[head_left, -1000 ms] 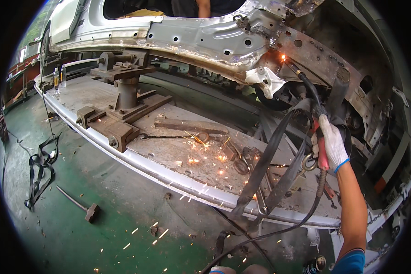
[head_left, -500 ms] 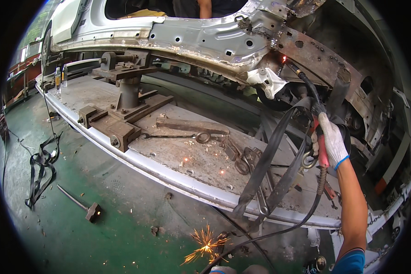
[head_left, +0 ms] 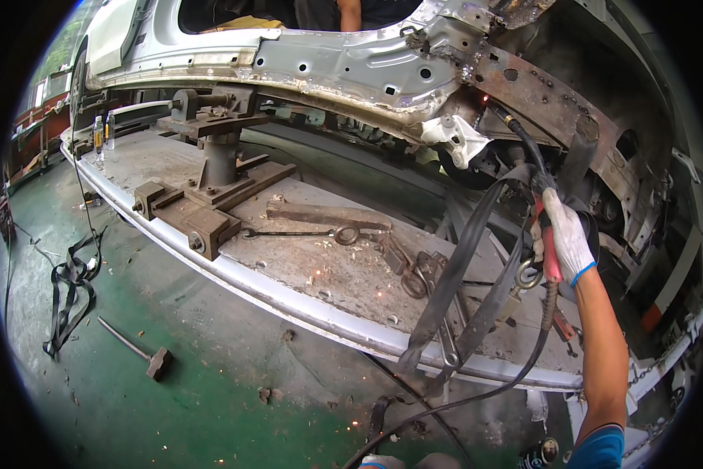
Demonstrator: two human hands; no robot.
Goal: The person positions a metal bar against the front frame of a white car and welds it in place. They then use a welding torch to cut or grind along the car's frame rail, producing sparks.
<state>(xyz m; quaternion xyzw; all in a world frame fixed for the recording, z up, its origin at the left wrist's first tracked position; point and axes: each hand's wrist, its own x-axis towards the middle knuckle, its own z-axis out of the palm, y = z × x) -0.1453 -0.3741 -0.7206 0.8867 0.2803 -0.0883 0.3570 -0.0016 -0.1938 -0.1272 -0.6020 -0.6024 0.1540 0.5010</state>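
My right hand (head_left: 568, 238), in a white glove with a blue cuff, is wrapped round the red handle of a welding torch (head_left: 552, 250). Its black neck reaches up to the rusty rail of a stripped car body (head_left: 344, 66), where a small red spot glows just off the nozzle. A black cable trails from the handle down to the floor. Beside the torch hang a dark strap (head_left: 477, 242) and a metal eye hook (head_left: 528, 275). At the lower edge shows a sliver of white, blue-edged glove, seemingly my left hand (head_left: 383, 462); its fingers are hidden.
Under the body stands a steel clamp stand (head_left: 222, 160) on a platform (head_left: 312, 270). A wooden block (head_left: 328, 215), a wrench (head_left: 289, 233) and other tools lie on it. A hammer (head_left: 157, 363) and tangled straps (head_left: 71, 289) are on the green floor. Another person's arm (head_left: 351, 14) shows inside the car.
The bright spark burst near the floor is gone, leaving a few faint sparks. The glow at the nozzle has shrunk. My right hand and the torch have barely moved.
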